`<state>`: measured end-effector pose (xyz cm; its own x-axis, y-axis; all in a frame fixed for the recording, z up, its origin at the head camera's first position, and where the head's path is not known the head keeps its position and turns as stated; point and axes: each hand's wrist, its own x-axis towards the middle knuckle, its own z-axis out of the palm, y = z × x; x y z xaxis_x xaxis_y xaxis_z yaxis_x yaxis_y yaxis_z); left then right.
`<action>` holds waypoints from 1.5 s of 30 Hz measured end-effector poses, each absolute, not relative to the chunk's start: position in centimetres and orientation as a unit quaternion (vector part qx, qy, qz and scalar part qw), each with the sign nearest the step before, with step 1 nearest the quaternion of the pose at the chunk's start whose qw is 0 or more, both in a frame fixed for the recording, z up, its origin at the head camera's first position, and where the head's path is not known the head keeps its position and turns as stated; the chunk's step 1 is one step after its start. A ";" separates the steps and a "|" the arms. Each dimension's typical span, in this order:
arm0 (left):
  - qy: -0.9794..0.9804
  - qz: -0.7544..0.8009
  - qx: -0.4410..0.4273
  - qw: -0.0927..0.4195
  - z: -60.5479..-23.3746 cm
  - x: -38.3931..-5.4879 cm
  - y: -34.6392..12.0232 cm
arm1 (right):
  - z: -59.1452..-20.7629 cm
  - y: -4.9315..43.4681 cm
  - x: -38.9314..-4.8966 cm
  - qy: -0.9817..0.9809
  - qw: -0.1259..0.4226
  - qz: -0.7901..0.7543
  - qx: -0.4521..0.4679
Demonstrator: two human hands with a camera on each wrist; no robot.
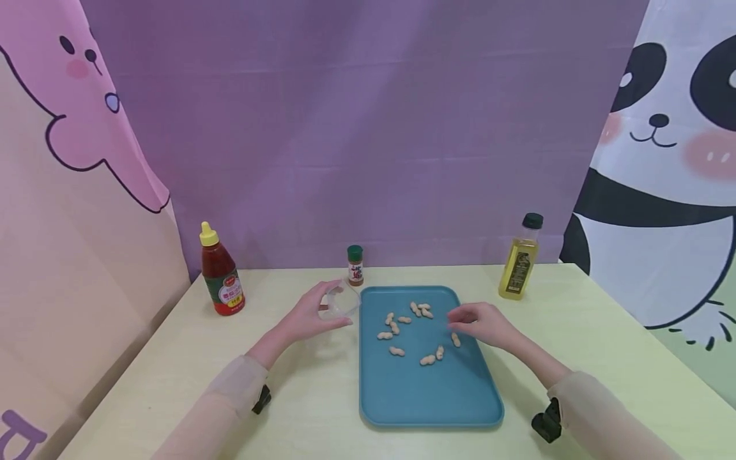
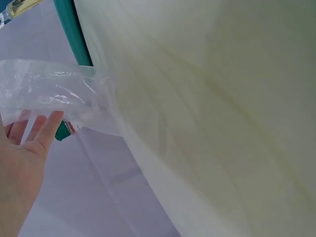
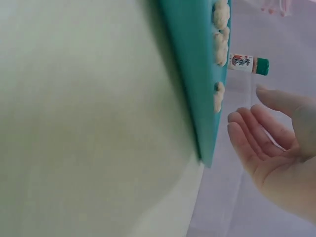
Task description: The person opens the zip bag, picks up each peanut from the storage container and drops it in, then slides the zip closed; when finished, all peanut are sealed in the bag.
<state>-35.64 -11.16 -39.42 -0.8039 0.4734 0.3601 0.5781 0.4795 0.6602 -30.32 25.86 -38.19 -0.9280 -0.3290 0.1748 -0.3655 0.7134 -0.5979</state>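
My left hand [image 1: 313,313] grips a thin clear plastic container [image 1: 344,299], tilted, just off the left edge of the blue tray [image 1: 425,396]. In the left wrist view that container [image 2: 49,86] stretches sideways above the fingers, and its exact kind is hard to tell. Several unshelled peanuts [image 1: 428,360] lie scattered over the tray's upper half. Above the tray's right rim is my right hand [image 1: 483,324], close to a single peanut [image 1: 456,339]. The right wrist view shows that hand [image 3: 276,148] with thumb and fingers apart and nothing between them.
A ketchup bottle [image 1: 223,275] stands at the table's back left. Behind the tray is a small green-capped spice jar [image 1: 355,267]. An oil bottle [image 1: 519,265] stands back right. A purple cloth [image 1: 368,140] hangs behind the table [image 1: 287,396].
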 end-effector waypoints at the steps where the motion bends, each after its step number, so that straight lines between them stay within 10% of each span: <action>1: -0.858 -0.407 -0.306 0.063 -39.4 -35.6 -11.1 | -38.4 26.1 -30.2 -0.927 0.025 0.327 0.181; 45: -0.870 -0.391 -0.296 0.048 -39.5 -35.5 -11.0 | -40.1 25.9 -30.8 -0.931 -0.017 0.283 0.230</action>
<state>-35.50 -11.03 -39.49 -0.8202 0.4771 0.3155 0.5527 0.5188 0.6522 -30.75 25.94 -40.05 -0.8935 -0.4380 0.0987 -0.4188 0.7337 -0.5352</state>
